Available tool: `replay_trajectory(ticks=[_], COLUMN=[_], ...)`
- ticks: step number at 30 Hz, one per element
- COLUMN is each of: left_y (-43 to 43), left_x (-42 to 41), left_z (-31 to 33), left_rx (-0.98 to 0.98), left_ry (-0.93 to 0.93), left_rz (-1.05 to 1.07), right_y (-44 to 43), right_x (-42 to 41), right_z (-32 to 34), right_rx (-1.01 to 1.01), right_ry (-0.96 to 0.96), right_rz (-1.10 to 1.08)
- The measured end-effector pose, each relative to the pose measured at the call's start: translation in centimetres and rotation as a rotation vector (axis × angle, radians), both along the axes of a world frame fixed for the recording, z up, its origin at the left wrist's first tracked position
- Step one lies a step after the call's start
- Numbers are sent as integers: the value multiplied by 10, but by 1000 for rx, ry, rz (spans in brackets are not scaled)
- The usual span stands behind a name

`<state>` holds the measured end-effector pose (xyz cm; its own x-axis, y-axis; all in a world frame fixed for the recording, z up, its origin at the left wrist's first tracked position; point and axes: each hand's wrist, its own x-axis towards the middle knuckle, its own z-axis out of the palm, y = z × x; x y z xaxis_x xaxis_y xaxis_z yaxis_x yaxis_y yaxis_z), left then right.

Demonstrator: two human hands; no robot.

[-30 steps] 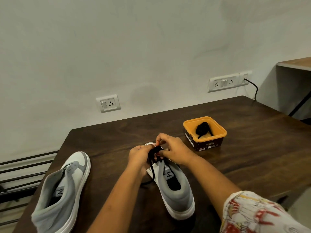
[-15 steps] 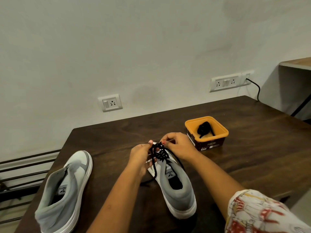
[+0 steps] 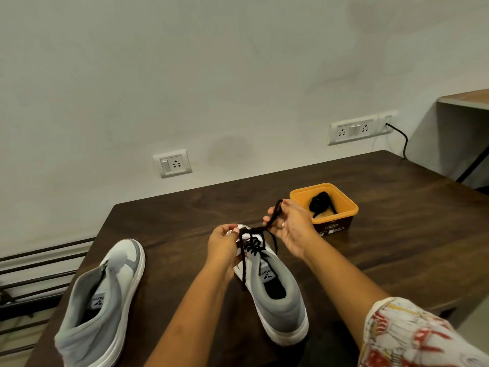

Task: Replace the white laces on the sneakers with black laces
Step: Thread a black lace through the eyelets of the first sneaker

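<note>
A grey and white sneaker (image 3: 275, 295) stands in the middle of the dark wooden table (image 3: 397, 247), toe pointing away from me. A black lace (image 3: 254, 245) is threaded through its front eyelets. My right hand (image 3: 291, 229) pinches one lace end, stretched taut up and to the right. My left hand (image 3: 223, 243) grips the shoe's left side at the eyelets, with the other lace end hanging down beside it. A second, unlaced sneaker (image 3: 103, 303) lies at the left. No white lace is in view.
An orange tub (image 3: 324, 206) holding a bundled black lace (image 3: 320, 202) sits just behind my right hand. The wall with sockets (image 3: 173, 163) runs along the table's far edge. A metal rack (image 3: 39, 263) stands off the left edge.
My right hand has risen and moved right toward the tub, drawing the lace out tight from the eyelets. My left hand has stayed on the shoe.
</note>
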<state>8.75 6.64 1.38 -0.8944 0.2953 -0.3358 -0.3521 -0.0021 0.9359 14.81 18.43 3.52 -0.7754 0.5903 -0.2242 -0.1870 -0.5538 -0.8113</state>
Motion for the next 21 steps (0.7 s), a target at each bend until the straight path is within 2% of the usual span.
replay_trajectory(ticks=[4,9,15,19,21], left_y=[-2,-5,-12,-13,-13], left_x=[2,-4,-15,-19,-18], left_z=[0,-9,-25,-34,-35], left_rx=[29,-11,-105,-111,-114], left_ry=[51,106,123,88,75], left_rz=[32,146,206,219,220], right_y=[4,13,39,52,55], right_x=[-3,-4,6,9,10], right_z=[-4,-13,-28,-39,-42], right_rx=[-33,89,79,219,214], right_ry=[-24,-158,-309,-474,-507], right_rz=[-71,-137,-203,-217,-224])
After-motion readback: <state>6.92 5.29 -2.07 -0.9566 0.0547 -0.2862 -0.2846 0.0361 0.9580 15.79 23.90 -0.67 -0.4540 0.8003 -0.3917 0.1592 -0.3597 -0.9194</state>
